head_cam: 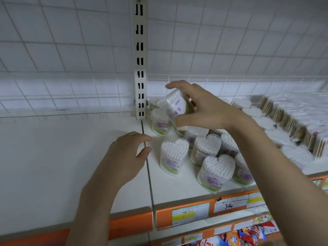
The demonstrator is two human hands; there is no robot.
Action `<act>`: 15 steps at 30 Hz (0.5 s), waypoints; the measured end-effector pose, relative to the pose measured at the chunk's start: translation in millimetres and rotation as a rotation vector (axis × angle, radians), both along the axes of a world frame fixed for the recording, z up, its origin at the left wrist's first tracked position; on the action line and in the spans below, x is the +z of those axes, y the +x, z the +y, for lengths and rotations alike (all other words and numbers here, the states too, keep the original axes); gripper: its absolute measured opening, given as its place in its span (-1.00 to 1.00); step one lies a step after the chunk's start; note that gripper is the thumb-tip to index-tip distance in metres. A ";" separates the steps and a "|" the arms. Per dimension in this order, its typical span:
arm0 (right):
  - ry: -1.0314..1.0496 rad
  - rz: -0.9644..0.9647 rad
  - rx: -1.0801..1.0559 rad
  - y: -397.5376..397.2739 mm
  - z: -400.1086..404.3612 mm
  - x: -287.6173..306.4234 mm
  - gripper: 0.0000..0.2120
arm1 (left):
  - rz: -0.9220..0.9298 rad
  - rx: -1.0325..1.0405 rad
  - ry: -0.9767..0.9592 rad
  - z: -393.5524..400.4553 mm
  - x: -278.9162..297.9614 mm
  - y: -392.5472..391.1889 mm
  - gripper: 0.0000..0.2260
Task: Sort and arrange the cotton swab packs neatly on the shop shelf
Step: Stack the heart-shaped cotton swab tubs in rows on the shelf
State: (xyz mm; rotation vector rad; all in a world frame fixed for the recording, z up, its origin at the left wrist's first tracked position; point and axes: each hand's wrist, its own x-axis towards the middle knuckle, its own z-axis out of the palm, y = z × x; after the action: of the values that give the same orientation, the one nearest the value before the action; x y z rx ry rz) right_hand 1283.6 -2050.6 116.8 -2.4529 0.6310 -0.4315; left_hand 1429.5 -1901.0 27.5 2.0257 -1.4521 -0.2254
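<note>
One swab pack [174, 107], seemingly tilted, within right hand [204, 107] grip.

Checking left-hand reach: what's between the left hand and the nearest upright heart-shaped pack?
Head view: only bare white shelf and its panel seam between left hand and heart-shaped pack.

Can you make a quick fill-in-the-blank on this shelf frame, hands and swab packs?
1. The right hand grips a tilted swab pack, lifted above the ____.
2. The left hand holds ____.
3. The standing packs are shaped like a ____.
4. The shelf's front strip is coloured ____.

Missing words: shelf; nothing; heart; orange
</note>
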 end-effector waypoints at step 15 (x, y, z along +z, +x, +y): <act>-0.019 0.181 0.045 11.7 -15.6 -27.5 -0.45 | 0.011 0.075 -0.017 -7.4 -3.7 -5.8 -0.75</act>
State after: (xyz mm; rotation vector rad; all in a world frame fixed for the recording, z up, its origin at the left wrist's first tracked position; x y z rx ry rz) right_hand 1295.3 -2066.2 89.4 -2.5378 0.6461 -0.2000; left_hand 1423.7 -1908.4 23.8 2.0581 -1.3636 -0.1916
